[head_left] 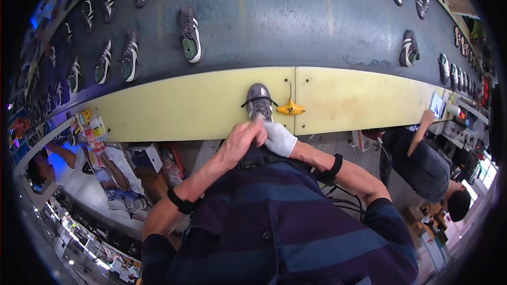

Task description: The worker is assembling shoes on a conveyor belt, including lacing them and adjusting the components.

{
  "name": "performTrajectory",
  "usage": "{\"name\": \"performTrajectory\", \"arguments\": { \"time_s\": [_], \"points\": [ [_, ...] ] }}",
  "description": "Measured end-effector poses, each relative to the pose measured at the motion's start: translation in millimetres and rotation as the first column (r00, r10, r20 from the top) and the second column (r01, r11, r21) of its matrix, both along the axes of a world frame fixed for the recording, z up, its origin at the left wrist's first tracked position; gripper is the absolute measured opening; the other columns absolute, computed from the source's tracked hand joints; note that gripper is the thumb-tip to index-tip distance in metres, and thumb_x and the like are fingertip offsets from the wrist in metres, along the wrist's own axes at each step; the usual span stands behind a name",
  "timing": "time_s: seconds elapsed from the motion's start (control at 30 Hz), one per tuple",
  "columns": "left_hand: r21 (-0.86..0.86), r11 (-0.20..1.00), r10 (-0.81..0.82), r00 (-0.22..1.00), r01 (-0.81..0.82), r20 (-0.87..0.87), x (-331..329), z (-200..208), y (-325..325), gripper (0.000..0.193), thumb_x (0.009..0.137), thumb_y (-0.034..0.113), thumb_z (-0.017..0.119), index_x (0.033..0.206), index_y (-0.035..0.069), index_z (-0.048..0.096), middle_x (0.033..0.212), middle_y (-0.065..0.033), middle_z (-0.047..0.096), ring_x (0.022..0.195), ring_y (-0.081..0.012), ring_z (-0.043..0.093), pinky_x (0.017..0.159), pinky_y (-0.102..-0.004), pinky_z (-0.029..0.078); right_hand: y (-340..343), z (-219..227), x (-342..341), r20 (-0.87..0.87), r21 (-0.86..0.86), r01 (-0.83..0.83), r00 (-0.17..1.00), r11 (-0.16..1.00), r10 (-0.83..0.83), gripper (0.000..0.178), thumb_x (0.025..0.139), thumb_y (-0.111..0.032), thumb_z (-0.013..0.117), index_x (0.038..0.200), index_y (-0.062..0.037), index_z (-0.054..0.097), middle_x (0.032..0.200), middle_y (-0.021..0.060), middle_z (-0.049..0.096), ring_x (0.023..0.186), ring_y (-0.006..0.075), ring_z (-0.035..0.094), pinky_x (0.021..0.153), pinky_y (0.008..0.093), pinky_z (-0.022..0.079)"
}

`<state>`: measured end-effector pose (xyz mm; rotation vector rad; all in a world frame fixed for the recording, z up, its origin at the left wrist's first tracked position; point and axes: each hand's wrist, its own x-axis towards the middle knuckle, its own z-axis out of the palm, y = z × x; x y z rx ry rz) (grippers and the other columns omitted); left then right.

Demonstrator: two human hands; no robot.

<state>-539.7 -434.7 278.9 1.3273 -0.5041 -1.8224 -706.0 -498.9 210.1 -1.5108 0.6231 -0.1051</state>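
A dark grey sneaker (259, 96) sits on the pale yellow ledge in front of me, toe pointing away. Its black lace lies loosely across the upper, one end out to each side. My left hand (244, 140) is bare and closed, its fingers curled together over the shoe's ankle end; what they pinch is hidden. Against it, my right hand (280, 138) wears a white glove with its fingers closed at the same end of the shoe, partly covered by the left. Just right of the shoe rests a hook tool (291, 108) with a yellow handle and thin metal shaft.
Beyond the yellow ledge (174, 108) runs a wide dark conveyor belt (274, 26) carrying several sneakers, one (189, 34) fairly near at left. A co-worker (422, 158) at the right touches a small screen (436, 104). Another person (53, 163) is at the left, beside hanging tags.
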Motion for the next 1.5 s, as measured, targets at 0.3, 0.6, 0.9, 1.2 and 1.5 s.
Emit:
{"name": "performTrajectory", "arguments": {
  "time_s": [0.3, 0.6, 0.9, 1.2, 1.5],
  "points": [
    [0.113, 0.932, -0.335, 0.701, 0.344, 0.63, -38.8, -79.7, 17.0, 0.051, 0.089, 0.035, 0.065, 0.116, -0.008, 0.058, 0.105, -0.0241, 0.065, 0.094, -0.035, 0.066, 0.088, -0.0433, 0.051, -50.7, 9.8, 8.0, -0.194, 0.246, 0.23, 0.964, 0.942, -0.184, 0.03, 0.094, -0.013, 0.046, 0.107, 0.0039, 0.067, 0.095, 0.0119, 0.072, 0.093, 0.0202, 0.069, 0.09, 0.0299, 0.049],
    [0.168, 0.965, -0.231, 0.954, 0.2, 0.192, -27.8, -110.9, 28.4, 0.031, 0.095, 0.025, 0.058, 0.103, -0.005, 0.063, 0.075, -0.0086, 0.059, 0.055, -0.0181, 0.057, 0.056, -0.035, 0.053, -47.5, -12.4, -18.1, -0.342, -0.337, -0.152, 0.939, 0.929, 0.03, 0.047, 0.089, -0.034, 0.066, 0.123, -0.0009, 0.062, 0.102, 0.0274, 0.068, 0.098, 0.0407, 0.067, 0.086, 0.0435, 0.052],
    [-0.095, 0.981, -0.075, 0.781, 0.169, 0.62, -39.5, -82.1, 21.8, 0.02, 0.089, 0.02, 0.065, 0.096, 0.002, 0.065, 0.083, -0.0097, 0.061, 0.073, -0.0211, 0.061, 0.066, -0.0338, 0.049, -44.8, -9.5, -40.9, -0.441, 0.053, -0.026, 0.896, 0.998, 0.047, 0.027, 0.088, -0.019, 0.064, 0.112, -0.0089, 0.072, 0.086, 0.0105, 0.073, 0.063, 0.0164, 0.068, 0.062, 0.0325, 0.055],
    [-0.347, 0.763, 0.231, 0.272, 0.546, 0.934, -41.0, -66.4, 23.4, 0.011, 0.079, 0.007, 0.066, 0.089, 0.005, 0.062, 0.087, -0.0114, 0.057, 0.082, -0.031, 0.061, 0.077, -0.0425, 0.045, -40.4, -52.7, -14.7, -0.337, 0.187, -0.124, 0.924, 0.975, 0.182, 0.03, 0.082, -0.016, 0.063, 0.11, -0.0041, 0.069, 0.096, 0.0175, 0.072, 0.092, 0.0285, 0.07, 0.083, 0.0385, 0.054],
    [-0.321, 0.74, 0.23, 0.226, 0.591, 0.946, -44.7, -61.7, 11.2, 0.015, 0.076, 0.003, 0.066, 0.088, 0.001, 0.057, 0.084, -0.0154, 0.055, 0.082, -0.0355, 0.057, 0.076, -0.0455, 0.044, -43.6, -68.7, -15.4, -0.336, 0.178, -0.123, 0.925, 0.976, 0.177, 0.029, 0.082, -0.013, 0.058, 0.107, -0.0026, 0.069, 0.093, 0.0173, 0.071, 0.086, 0.0298, 0.068, 0.081, 0.0411, 0.054]
  ]
}}
